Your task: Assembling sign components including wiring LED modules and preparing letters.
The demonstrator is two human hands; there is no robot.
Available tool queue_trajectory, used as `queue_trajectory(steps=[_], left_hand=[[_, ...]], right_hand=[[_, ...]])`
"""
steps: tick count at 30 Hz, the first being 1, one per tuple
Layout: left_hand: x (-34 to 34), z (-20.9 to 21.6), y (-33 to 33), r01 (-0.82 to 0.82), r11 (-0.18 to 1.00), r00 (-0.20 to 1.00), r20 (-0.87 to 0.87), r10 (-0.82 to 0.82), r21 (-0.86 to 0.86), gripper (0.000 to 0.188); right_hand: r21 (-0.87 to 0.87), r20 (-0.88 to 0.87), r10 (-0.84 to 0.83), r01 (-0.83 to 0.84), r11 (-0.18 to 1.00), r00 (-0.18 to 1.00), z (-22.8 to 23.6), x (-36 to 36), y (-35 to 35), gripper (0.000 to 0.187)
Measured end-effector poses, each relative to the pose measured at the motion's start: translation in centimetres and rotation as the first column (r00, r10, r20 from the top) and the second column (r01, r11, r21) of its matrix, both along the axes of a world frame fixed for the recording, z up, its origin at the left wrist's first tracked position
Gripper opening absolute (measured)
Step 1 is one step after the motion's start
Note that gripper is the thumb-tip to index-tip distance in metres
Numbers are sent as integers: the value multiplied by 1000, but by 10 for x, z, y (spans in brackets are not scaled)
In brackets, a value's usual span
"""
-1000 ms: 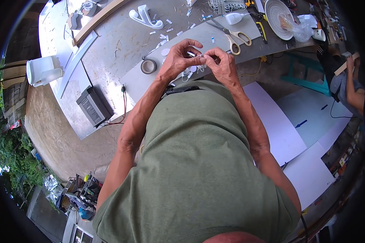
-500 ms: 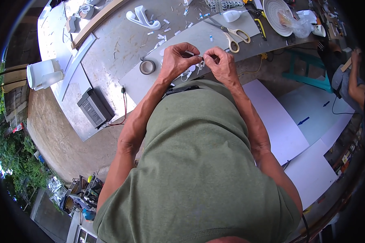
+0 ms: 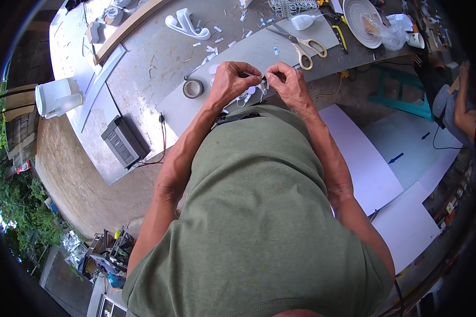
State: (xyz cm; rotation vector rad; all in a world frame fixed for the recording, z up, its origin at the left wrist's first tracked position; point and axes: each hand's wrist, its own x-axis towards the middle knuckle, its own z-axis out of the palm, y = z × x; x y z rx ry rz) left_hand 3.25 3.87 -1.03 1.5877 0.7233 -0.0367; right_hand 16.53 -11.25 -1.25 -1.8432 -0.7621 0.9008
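My left hand and my right hand meet over the near edge of the worktable, thumbs and fingertips pinched together almost touching. What they pinch is tiny and mostly covered by the fingers. Just below the fingertips, a loose bunch of small white pieces with thin white wire lies by the table edge, close to my shirt. A roll of tape rests on the grey sheet left of my left hand. Scissors with beige handles lie beyond my right hand, blades pointing away to the left.
A white curved plastic letter shape and scattered small white pieces lie farther back. At left are a black power supply box and a white bucket. Yellow-handled pliers and a round woven tray sit at right, near another person.
Both hands have shifted very slightly toward me, fingertips still pinched close together. The things on the table look the same.
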Motion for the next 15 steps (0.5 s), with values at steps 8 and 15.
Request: queue_trajectory(steps=[8, 15], left_hand=[[-4, -14, 7, 21, 972, 999, -32, -30, -235, 20], [-8, -32, 4, -152, 923, 988, -87, 129, -353, 20]], right_hand=[[58, 99, 206, -213, 975, 974, -8, 10, 2, 15], [39, 82, 102, -106, 994, 991, -18, 11, 1, 18]])
